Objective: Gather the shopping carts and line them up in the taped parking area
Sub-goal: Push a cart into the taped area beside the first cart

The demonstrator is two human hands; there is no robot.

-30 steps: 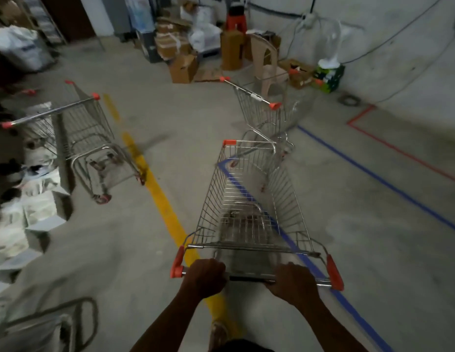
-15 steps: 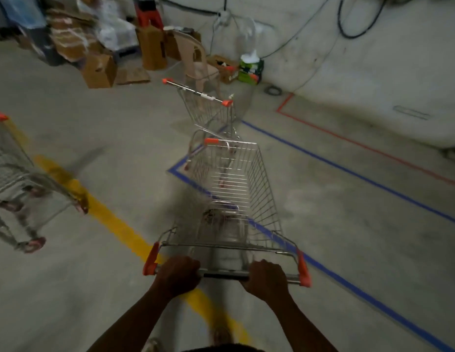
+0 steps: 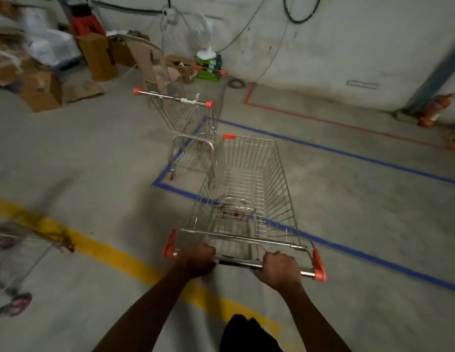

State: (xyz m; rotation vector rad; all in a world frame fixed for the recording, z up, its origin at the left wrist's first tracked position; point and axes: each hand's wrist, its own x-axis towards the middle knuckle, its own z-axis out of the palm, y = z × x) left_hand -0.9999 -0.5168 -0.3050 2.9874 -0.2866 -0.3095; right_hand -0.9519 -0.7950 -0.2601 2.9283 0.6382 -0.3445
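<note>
A wire shopping cart point(image 3: 249, 184) with orange corner caps is right in front of me, its basket over the near blue tape line point(image 3: 373, 257) of the parking area. My left hand point(image 3: 197, 259) and my right hand point(image 3: 279, 269) both grip its handle bar. A second cart point(image 3: 188, 123) stands ahead and to the left, at the taped area's near left corner, handle toward me. A third cart point(image 3: 15, 252) shows blurred at the left edge, beside the yellow floor line point(image 3: 114, 257).
Cardboard boxes point(image 3: 41, 91) and bags pile up at the back left, with a plastic chair point(image 3: 155, 64) behind the second cart. A red tape outline point(image 3: 323, 120) runs along the wall. A fire extinguisher point(image 3: 436, 109) lies at the right wall.
My view has swung right and forward. The cart in my hands has rolled across the yellow line onto the blue tape, close beside the second cart. The third cart has slipped to the left edge.
</note>
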